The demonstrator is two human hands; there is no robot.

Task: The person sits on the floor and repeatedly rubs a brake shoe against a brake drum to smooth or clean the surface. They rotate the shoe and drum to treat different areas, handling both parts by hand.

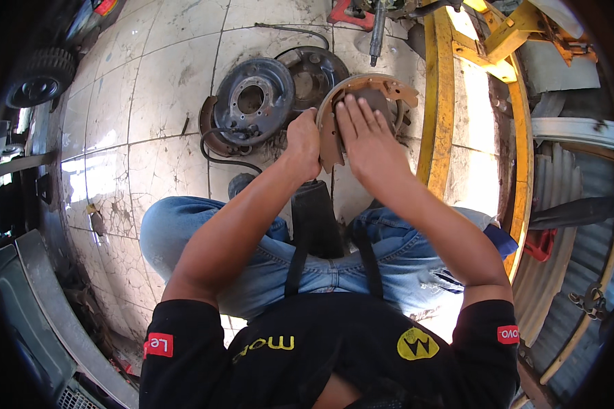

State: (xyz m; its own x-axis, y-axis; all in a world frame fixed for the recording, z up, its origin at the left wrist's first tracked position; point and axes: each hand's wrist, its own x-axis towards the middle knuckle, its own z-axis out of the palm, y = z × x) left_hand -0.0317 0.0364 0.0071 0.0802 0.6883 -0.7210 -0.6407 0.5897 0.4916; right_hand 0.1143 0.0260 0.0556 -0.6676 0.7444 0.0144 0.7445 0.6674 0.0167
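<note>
My left hand [303,144] is closed around the left edge of a curved, brown brake shoe [328,140], raised in front of my lap. My right hand [375,140] lies flat with its fingers stretched out over the inner side of the curve. Under and beside those fingertips shows a dark brown flat piece [381,101], whose kind I cannot make out. Left of my hands, a round dark backing plate [269,76] with a hole in its middle lies on the floor. A second black plate [325,80] sits partly behind it. Another brake shoe [215,143] pokes out at its left.
Pale cracked tiles [164,75] cover the floor. A yellow metal frame [438,95] stands close on my right. Beyond my hands lie a metal shaft [377,34] and a red tool [350,13]. A black hose [218,158] curls by the plates. Far left is a wheel [37,82].
</note>
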